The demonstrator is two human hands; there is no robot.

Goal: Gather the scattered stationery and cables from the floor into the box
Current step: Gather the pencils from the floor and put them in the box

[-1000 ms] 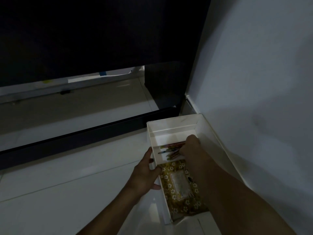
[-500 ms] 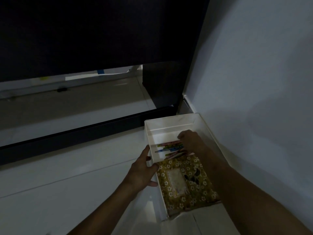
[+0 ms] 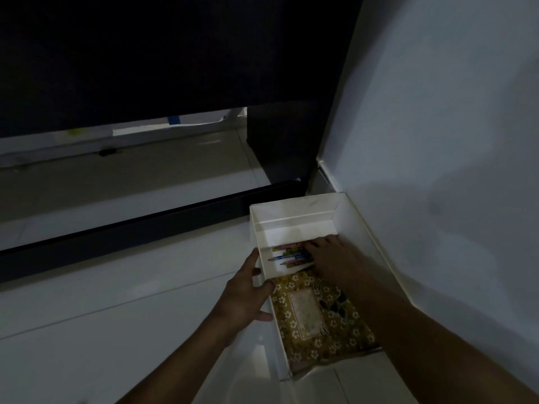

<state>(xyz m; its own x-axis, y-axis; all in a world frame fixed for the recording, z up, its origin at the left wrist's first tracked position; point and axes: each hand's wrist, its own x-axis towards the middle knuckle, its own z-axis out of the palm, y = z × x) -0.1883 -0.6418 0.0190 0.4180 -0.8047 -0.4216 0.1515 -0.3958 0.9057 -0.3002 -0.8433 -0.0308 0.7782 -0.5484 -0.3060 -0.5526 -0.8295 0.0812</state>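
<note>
Down on the floor [image 3: 116, 330], against the right wall [image 3: 437, 141], sits my white box [image 3: 294, 209], seen from my head camera, the only view I have. My left hand [image 3: 248, 293] grips the box's left wall, thumb hooked over the rim and fingers wrapped down the outside, steadying it. My right hand [image 3: 332, 255] reaches inside from the near right and lies over the ends of the pencils [image 3: 290, 253]. Its back faces me and hides the fingers, so I cannot tell whether it pinches any pencil or only rests on them.

Those pencils lie in a loose bunch across the middle of the box floor, points toward the left wall. Just near of them a floral notebook [image 3: 318, 319] lies flat and fills the near half of the box, touching or nearly touching the pencils. The far end of the box is bare white bottom.

By my judgement the stationery I can see is already in. No cables show anywhere, in the box or on the tiles around it; the room is dim, and the space under the dark furniture [image 3: 175, 53] at the far left holds only a small dark thing I cannot make out. So whatever is left must lie outside this view, and I would look around for cables next.
</note>
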